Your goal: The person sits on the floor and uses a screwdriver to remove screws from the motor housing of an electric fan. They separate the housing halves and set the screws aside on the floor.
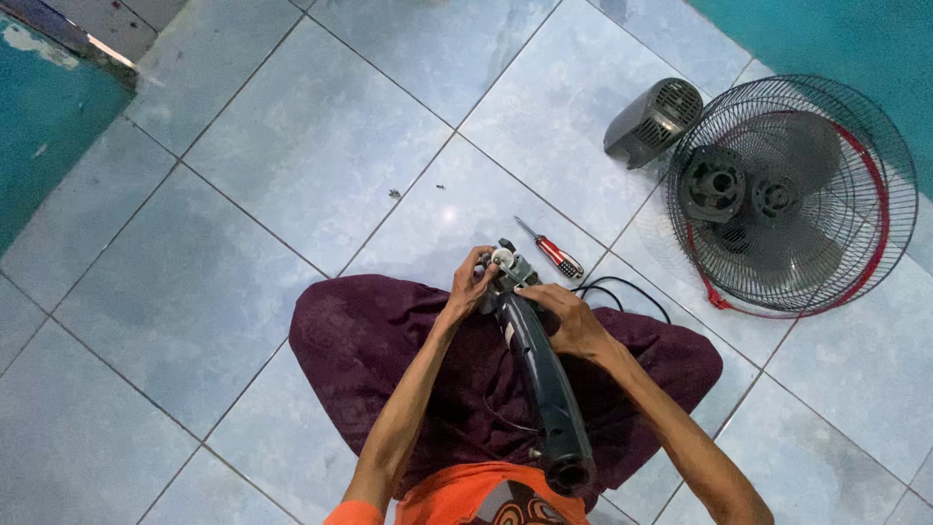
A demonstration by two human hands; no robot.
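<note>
Hands meet at frame centre, w/ person sitting cross-legged on pale blue tiled floor (pixel 292 146), lap covered by dark maroon cloth (pixel 369 340). Left hand (pixel 470 285) is curled around the top end of a dark fan stand tube (pixel 544 389), fingers closed on the small white-and-metal fitting (pixel 507 262) at its tip. Right hand (pixel 569 319) wraps the tube just below that fitting, at approx 4 o'clock from the left hand; grip closed on the tube. Tube runs from the hands down toward 6 o'clock, lying across the lap, its open round end near the orange shirt (pixel 466 501) at bottom edge.

Screwdriver (pixel 551 250) w/ red handle lies on the floor just beside the fitting, at 1 o'clock from the hands, not touched. Black cable (pixel 622 285) loops on the floor at 3 o'clock, near the right hand. Two tiny screws (pixel 396 193) sit apart at 11 o'clock. Grey motor cover (pixel 653 121) is at 1 o'clock, well apart, and next to it at 2 o'clock the round wire fan guard (pixel 875 146) lies flat w/ blade and black hub parts (pixel 714 183) inside. Teal wall (pixel 39 136) at 10 o'clock.
</note>
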